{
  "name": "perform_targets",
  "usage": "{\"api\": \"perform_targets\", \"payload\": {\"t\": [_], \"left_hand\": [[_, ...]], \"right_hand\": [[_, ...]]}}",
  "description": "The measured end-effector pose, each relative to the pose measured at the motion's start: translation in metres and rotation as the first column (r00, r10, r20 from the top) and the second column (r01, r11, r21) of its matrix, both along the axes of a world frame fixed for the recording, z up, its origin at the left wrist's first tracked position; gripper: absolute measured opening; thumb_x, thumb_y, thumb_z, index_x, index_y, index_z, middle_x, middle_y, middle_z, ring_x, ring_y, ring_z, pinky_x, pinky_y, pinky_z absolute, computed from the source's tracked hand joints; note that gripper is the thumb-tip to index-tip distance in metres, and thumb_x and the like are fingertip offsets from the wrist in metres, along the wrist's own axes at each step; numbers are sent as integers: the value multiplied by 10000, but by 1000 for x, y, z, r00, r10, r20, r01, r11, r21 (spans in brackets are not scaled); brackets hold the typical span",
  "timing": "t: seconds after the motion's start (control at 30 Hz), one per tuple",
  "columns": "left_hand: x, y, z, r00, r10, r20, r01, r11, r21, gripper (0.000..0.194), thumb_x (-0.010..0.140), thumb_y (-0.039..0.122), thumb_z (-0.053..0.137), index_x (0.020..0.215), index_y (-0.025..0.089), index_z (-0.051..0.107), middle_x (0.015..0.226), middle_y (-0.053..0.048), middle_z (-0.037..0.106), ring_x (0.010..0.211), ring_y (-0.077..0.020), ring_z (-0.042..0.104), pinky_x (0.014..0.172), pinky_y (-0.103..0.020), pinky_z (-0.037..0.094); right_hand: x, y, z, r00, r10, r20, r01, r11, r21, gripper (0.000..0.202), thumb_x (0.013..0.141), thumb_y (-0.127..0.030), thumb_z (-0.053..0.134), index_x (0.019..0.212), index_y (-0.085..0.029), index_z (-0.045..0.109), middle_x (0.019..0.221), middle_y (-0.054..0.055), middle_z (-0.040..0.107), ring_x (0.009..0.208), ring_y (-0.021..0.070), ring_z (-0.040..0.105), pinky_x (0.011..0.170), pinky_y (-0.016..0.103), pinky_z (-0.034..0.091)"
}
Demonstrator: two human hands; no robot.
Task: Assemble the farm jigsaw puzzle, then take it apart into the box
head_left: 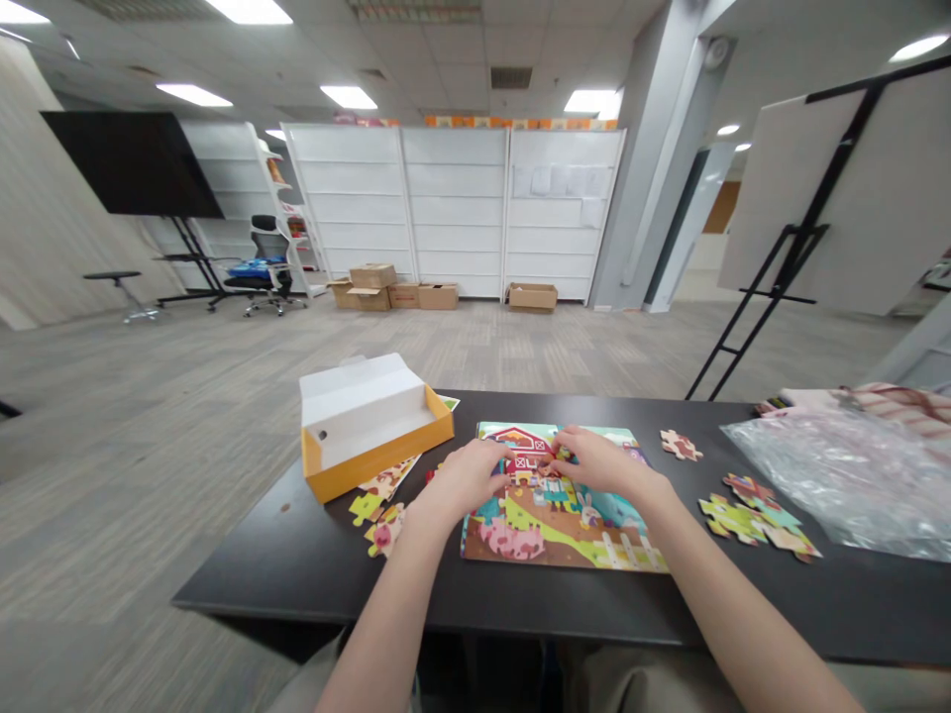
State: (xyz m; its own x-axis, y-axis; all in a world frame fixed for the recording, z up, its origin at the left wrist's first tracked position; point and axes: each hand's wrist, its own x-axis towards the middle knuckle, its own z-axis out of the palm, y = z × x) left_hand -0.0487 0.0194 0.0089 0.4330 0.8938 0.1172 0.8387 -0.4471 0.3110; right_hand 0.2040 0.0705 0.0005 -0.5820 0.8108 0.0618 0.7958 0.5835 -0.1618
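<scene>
Forearms (401, 614) (732, 594) extend; half-curled hands (470, 477) (600, 459) touch farm puzzle (561, 525).

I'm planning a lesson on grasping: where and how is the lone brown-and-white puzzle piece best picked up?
Probably by opposite edges, pinched from above by the right hand. The puzzle piece looks flat on the black table, so its outline offers better hold than its face. It lies on that hand's side, apart from the joined pieces.

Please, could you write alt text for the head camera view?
A person's left hand and right hand are over a colourful farm-picture puzzle on a black table. Loose puzzle pieces lie on both sides; an open yellow box stands at the left, clear plastic at the right.
</scene>
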Motion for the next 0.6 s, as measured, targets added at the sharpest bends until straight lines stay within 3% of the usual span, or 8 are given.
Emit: {"api": "perform_targets", "payload": {"t": [0.17,0.33,0.6], "left_hand": [[6,13,-9,1000,-29,-7,29,999,-36,333,855,332,697,1178,254,668,1210,-67,698,1128,-272,640,952,-367,513],[4,11,-9,999,-33,14,34,999,-31,314,894,309,652,1196,224,651,1228,-88,682,1140,-273,630,983,-380,495],[-44,23,-16,990,103,92,-103,995,2,345,943,269,575,1280,200,552,1236,-97,652,1154,-237,614,1022,-352,466]], "right_hand": [[-1,-3,2,1000,-12,-29,11,1000,-23,188,951,-357,576,954,-184,647,1009,91,634,907,214,632,783,280,430],[-1,-1,2,1000,-16,-2,16,1000,-20,205,956,-363,552,951,-178,641,1000,100,630,897,222,631,793,293,430],[-1,-1,1,1000,-13,17,13,1000,-19,205,958,-354,536,945,-177,638,992,105,632,901,224,625,808,297,429]]}}
